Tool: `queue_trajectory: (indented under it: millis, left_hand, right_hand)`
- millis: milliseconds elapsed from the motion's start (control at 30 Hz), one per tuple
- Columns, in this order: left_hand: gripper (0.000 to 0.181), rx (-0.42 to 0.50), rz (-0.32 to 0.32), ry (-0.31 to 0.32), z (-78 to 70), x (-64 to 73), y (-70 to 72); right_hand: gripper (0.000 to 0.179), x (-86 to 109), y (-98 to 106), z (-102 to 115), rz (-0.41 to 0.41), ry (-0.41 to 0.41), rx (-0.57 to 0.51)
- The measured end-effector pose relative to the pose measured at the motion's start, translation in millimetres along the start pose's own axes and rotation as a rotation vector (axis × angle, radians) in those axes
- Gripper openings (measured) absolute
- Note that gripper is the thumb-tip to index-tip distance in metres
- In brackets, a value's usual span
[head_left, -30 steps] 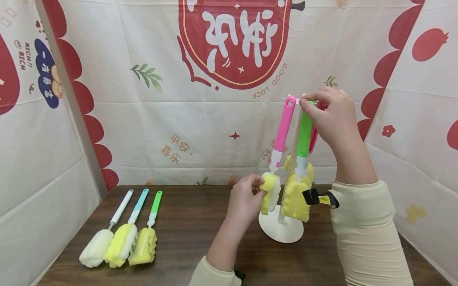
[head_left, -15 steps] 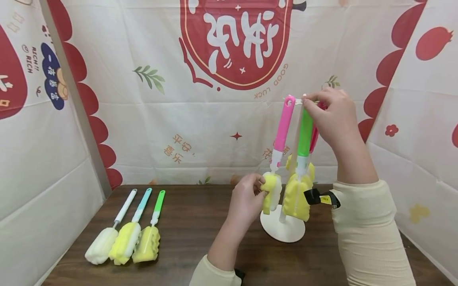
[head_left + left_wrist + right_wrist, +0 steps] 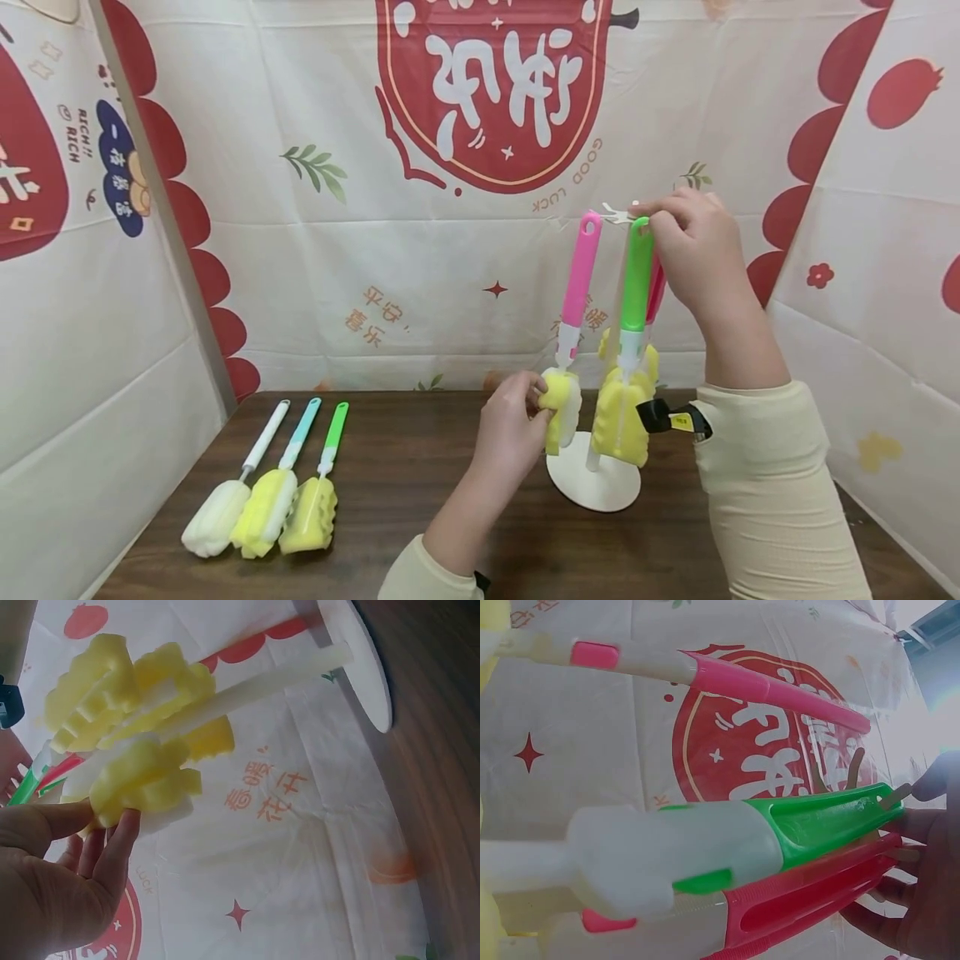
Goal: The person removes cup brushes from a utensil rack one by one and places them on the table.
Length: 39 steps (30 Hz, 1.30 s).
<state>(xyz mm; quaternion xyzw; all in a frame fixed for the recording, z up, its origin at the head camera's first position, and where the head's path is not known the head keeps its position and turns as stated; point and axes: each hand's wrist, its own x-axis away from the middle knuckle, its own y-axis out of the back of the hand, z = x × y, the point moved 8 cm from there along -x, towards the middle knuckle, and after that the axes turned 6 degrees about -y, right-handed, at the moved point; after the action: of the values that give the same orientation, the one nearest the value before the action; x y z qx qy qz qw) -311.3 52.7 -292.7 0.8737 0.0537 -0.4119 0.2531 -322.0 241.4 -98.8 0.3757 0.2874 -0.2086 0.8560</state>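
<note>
My left hand [image 3: 512, 427] pinches the yellow-and-white sponge head of a bottle brush with a pink handle [image 3: 581, 267]; thumb and fingertips press into the sponge [image 3: 142, 776] in the left wrist view. The handle's ring end is beside the hooks [image 3: 617, 215] of a white hanging stand [image 3: 581, 492]. My right hand [image 3: 699, 246] grips the top of that stand, its fingers around the hooks behind a green-handled brush [image 3: 637, 275]. That brush hangs with its yellow sponge down. A red-handled brush [image 3: 810, 900] hangs close behind it, partly hidden.
Three more bottle brushes lie side by side at the left of the dark wooden table [image 3: 420, 500]: one white-handled [image 3: 266, 437], one blue-handled [image 3: 300, 433], one green-handled [image 3: 335, 437]. Printed cloth walls [image 3: 360, 250] enclose the back and both sides.
My left hand has drawn the pink-handled brush a little left and down, and its ring end has come away from the hook. My right hand stays at the stand's top.
</note>
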Motion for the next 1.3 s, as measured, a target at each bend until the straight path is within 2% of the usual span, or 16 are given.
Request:
queue_trajectory:
  millis: [300, 500, 733, 1067, 1300]
  left_hand:
    - [0.029, -0.103, 0.041, -0.036, 4.6, 10.2, 10.0]
    - [0.028, -0.137, 0.085, 0.000, 10.1, 14.5, 13.2]
    - [0.029, -0.192, 0.125, 0.007, 12.9, 17.8, 20.3]
    - [0.027, -0.190, 0.177, 0.069, 21.3, 24.3, 27.8]
    - [0.027, -0.234, 0.190, 0.046, 27.2, 28.3, 37.6]
  right_hand:
    - [0.047, 6.7, 2, 5, -0.015, 0.027, 0.005]
    - [0.045, 6.7, 1, 5, -0.010, 0.028, -0.004]
    - [0.046, 6.5, 1, 4, -0.009, 0.020, -0.007]
    - [0.047, 3.9, 3, 2, -0.018, 0.028, -0.020]
    - [0.046, 3.2, 1, 0, -0.007, 0.028, -0.027]
